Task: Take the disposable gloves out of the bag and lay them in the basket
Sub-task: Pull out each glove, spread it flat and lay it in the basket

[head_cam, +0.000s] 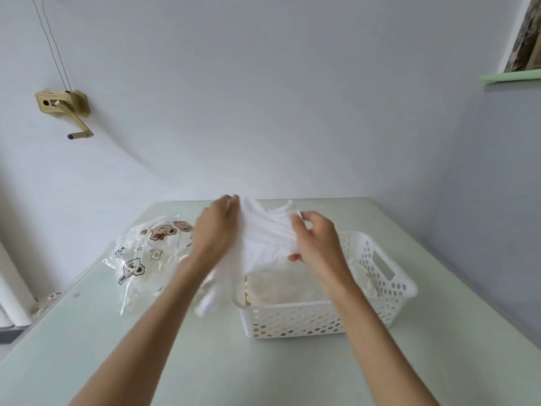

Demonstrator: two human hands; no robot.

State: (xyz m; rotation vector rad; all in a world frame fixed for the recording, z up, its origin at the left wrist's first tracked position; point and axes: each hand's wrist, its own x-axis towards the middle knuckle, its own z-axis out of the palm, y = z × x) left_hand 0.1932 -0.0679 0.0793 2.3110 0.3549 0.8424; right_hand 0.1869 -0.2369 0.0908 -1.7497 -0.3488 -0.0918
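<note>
on the pale green table (175, 361) against grey walls (292, 98) sits a white basket (292, 320).

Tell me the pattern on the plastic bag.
Cartoon bears on the clear plastic bag, head view.

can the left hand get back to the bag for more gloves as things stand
Probably yes, once it lets go. The bag lies on the table just left of the left hand, nothing between them. For now that hand grips the gloves with the right hand.
</note>
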